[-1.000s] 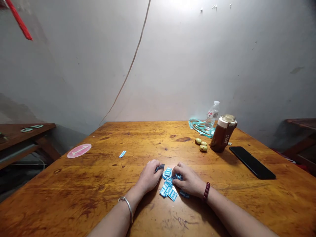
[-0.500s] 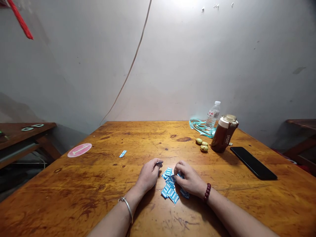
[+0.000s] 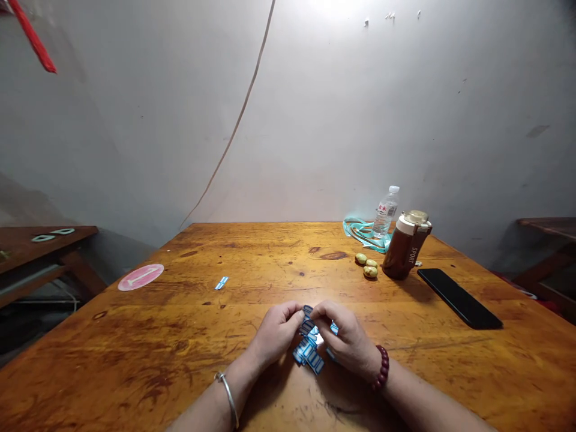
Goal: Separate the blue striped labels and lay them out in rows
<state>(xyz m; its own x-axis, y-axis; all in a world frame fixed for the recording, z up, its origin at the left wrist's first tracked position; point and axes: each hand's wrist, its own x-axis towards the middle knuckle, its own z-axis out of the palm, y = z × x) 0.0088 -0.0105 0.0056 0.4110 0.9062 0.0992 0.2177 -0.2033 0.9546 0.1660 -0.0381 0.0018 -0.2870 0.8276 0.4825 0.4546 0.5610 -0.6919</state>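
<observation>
My left hand [image 3: 278, 331] is closed, thumb against forefinger, on small blue-and-white paper slips [image 3: 308, 311] that stick out to the right. Right beside it, my right hand [image 3: 344, 336] has its thumb and fingers curled together at the edge of those slips; what lies between its fingertips is hidden. Below both hands, a loose pile of blue-bordered slips [image 3: 310, 358] rests on the wooden table [image 3: 180, 366], partly covered by the right hand. One more blue-and-white slip [image 3: 221, 283] lies apart to the left.
A pink disc [image 3: 141, 278] lies at the table's left edge. To the right are several small yellowish round things [image 3: 370, 272], a brown sport bottle [image 3: 400, 249], a black phone [image 3: 459, 298], a clear water bottle [image 3: 385, 213] and a turquoise ribbon [image 3: 355, 228].
My hands have come together over the pile. The left hand moved right and slightly down, and the right hand's fingers lifted from the pile toward it.
</observation>
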